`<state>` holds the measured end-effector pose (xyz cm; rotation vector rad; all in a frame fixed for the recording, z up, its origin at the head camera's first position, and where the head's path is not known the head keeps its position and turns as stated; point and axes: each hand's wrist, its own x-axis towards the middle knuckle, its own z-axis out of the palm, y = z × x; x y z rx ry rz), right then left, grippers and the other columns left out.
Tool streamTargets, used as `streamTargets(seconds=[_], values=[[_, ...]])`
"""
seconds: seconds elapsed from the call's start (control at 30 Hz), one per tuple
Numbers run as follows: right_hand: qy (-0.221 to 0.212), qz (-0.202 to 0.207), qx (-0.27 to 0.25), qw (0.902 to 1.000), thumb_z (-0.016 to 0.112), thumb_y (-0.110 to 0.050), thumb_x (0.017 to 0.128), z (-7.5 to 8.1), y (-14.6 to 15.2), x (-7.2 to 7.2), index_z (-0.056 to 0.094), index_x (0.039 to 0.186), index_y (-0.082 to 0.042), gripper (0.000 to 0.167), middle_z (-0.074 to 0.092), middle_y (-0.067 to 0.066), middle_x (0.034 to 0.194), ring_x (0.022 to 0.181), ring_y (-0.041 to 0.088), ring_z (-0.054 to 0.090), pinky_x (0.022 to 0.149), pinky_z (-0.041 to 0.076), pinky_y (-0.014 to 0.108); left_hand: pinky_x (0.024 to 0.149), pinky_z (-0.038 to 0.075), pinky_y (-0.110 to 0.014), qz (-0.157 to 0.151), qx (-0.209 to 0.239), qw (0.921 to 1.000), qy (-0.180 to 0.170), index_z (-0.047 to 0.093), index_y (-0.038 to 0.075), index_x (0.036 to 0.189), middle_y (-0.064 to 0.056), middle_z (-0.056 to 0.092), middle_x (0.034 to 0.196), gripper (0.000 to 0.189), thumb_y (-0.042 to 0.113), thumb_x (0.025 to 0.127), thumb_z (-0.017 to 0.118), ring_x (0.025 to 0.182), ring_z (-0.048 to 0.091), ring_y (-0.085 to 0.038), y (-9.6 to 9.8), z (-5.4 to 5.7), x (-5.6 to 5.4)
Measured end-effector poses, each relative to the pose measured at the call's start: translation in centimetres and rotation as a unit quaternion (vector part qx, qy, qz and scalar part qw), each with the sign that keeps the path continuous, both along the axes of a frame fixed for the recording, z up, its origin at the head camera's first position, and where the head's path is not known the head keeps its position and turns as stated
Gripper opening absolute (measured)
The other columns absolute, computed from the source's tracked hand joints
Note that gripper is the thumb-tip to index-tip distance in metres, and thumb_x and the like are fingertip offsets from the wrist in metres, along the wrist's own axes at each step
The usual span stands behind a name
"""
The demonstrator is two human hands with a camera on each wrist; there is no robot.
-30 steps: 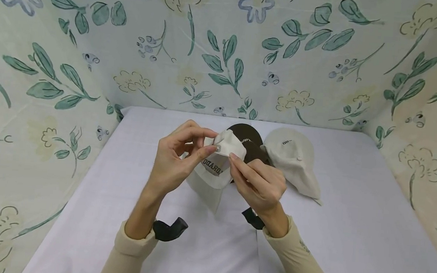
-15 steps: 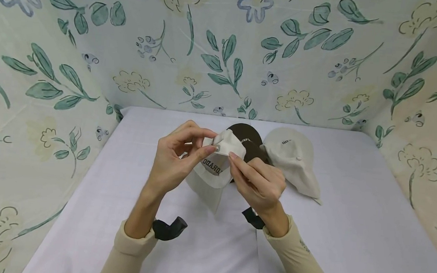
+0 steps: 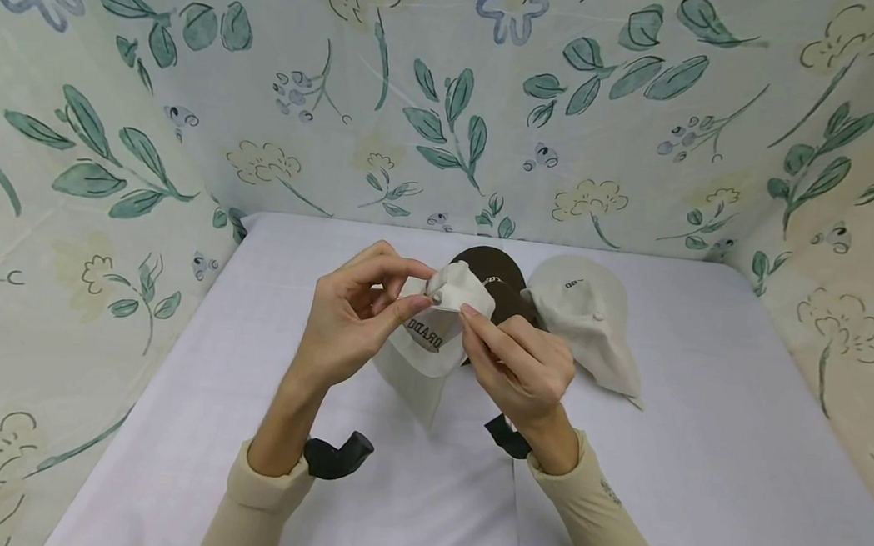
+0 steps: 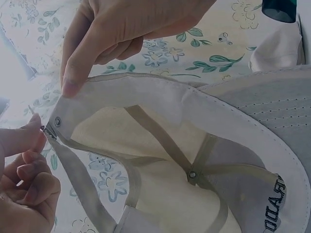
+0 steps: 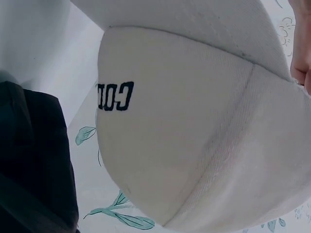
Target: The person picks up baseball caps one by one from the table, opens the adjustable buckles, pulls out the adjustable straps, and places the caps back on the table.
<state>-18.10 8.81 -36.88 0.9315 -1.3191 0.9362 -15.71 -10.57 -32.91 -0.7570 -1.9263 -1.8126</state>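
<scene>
Over the counter (image 3: 696, 456), between the two hands, a pale cap (image 3: 435, 352) is held inside up, brim (image 3: 409, 395) toward the person. The left hand (image 3: 352, 314) pinches the strap (image 4: 85, 187) at its end, the right hand (image 3: 522, 362) the band's (image 4: 141, 92) edge. A snap (image 4: 58, 121) on the band lies nearer the left fingertips, just beside the strap's end; the strap's long axis runs away from them.

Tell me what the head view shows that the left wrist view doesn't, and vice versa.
Only the head view shows the dark brown cap on the table.
Only the left wrist view shows the small round rivet where the inner seam tapes meet.
Both show the left hand and right hand pinching an off-white cap with dark lettering inside it.
</scene>
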Motion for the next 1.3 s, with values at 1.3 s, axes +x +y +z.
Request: streamTargets(seconds=[1.3], values=[[-0.039,0.052,-0.078,0.9948,0.08,0.003,0.083,0.2,0.2,-0.3,0.077,0.074,0.011,0.012,0.047,0.005,0.048,0.042,0.01,0.035,0.046,0.027,0.016,0.049,0.024,-0.023,-0.056,-0.02,0.998,-0.023,0.078,-0.007,0.099,-0.002,0.033,0.068,0.025,-0.01,0.075,0.086,0.06,0.032,-0.012,-1.5,-0.7,-1.1]])
